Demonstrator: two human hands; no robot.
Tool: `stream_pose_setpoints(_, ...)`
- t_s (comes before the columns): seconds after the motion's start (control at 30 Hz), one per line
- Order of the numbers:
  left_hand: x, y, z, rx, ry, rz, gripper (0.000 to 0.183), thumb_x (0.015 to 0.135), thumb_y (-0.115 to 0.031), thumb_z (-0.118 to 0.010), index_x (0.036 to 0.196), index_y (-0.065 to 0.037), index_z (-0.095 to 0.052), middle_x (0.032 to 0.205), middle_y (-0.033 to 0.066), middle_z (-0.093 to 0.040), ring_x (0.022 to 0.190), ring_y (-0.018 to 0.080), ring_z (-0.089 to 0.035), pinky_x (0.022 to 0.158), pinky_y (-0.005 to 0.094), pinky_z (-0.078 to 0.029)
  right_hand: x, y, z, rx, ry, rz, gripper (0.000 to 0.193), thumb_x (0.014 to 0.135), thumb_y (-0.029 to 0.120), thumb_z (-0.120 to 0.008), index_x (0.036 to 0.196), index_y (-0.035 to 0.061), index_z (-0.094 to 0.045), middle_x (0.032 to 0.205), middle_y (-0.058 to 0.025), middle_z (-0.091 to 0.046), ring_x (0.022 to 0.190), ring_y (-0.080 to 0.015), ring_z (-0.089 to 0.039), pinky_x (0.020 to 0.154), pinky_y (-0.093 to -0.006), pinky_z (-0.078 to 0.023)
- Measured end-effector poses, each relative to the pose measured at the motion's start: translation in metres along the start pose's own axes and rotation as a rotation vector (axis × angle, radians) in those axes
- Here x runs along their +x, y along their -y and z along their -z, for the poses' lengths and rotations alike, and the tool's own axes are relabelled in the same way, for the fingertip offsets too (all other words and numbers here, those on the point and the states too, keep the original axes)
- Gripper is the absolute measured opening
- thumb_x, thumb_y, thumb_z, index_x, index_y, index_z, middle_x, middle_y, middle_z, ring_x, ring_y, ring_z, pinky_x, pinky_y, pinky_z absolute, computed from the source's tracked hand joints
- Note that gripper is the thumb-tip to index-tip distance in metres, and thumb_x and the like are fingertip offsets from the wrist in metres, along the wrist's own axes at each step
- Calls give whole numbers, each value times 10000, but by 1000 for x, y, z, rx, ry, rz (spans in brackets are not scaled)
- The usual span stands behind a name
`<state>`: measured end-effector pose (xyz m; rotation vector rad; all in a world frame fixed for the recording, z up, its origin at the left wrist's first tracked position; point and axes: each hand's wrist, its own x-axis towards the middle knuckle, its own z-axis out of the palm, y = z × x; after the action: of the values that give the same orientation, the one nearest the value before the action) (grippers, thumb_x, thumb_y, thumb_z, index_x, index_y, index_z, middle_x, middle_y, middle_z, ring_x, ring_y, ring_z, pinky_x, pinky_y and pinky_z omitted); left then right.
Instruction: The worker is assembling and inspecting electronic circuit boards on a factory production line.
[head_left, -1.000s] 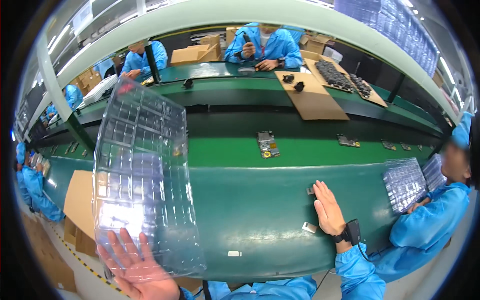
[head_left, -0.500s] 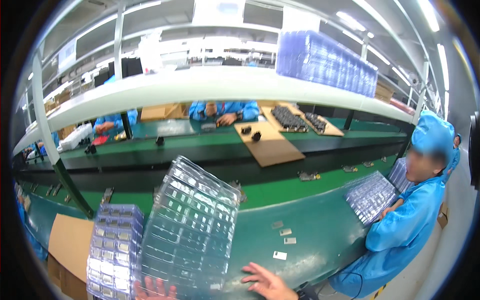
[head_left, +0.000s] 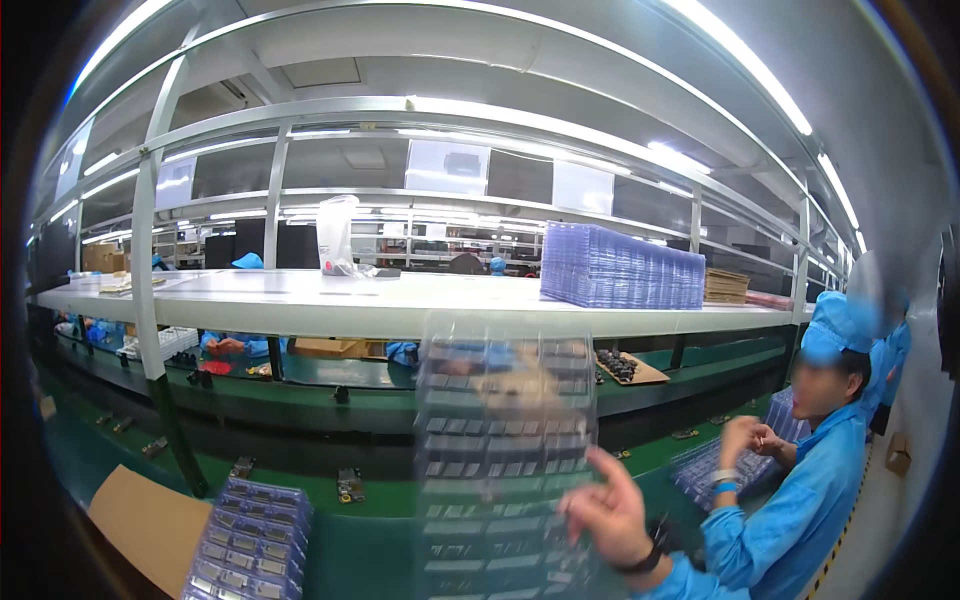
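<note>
A clear plastic blister tray with rows of pockets stands upright in front of me, slightly blurred, its lower end cut off by the frame. Small flat pieces show in many of its pockets. My right hand, with a dark band at the wrist, is at the tray's right edge. Its fingers are bent and spread apart, the index finger raised; I see no firm grip. My left hand is out of the picture. Left of the tray, a stack of similar filled trays stands on the green bench.
A cardboard sheet lies left of the stack. Circuit parts sit along the green line behind. Overhead runs a white shelf bearing a tall stack of clear trays. At right, a co-worker in blue sits by more trays.
The tray has moved right and is now more upright. My right hand has risen to its right edge. My left hand has left the picture, and the view has tilted upward.
</note>
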<state>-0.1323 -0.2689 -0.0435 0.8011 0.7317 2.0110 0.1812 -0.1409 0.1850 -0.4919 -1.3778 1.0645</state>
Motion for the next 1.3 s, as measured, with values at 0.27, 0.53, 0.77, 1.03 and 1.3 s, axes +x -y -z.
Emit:
stream_pose_setpoints(0.27,-11,-7,-21,932,223,-126,438,1027,-132,-579,1428,17,-485,1340,229,-575,1188,328,-613,1058,419,-490,174,66,86,-211,-290,338,807,949,46,-654,1593,1,-169,972,-169,-723,631,-106,-615,540,-259,-541)
stream_pose_setpoints(0.53,-24,15,-8,1366,324,-456,491,858,-236,-697,1337,-151,-629,1292,137,-642,1160,344,-617,950,421,-521,292,131,152,-50,-431,485,696,919,21,-666,1504,-56,-296,903,-84,-684,681,-118,-597,558,-305,-511)
stream_pose_setpoints(0.77,-21,18,3,1417,365,-508,486,851,-230,-695,1327,-154,-637,1289,132,-643,1152,343,-619,943,422,-523,365,190,200,47,-444,457,440,1060,377,-553,1331,31,-535,1161,-142,-669,1001,-261,-682,849,-402,-564)
stream_pose_setpoints(1.03,-8,13,2,1433,391,-510,481,843,-223,-692,1317,-156,-645,1284,126,-645,1144,341,-622,934,424,-524,314,157,184,-1056,-762,1089,699,1098,548,-284,1382,-20,-575,1570,-268,-369,1472,-391,-339,1209,-446,-252)
stream_pose_setpoints(1.3,-5,10,-9,1440,414,-480,476,834,-216,-688,1306,-159,-654,1280,120,-647,1136,339,-624,926,426,-525,337,141,110,-1439,-500,1165,253,976,237,-635,1105,33,-713,1155,-159,-706,1253,-416,-533,1094,-484,-381)
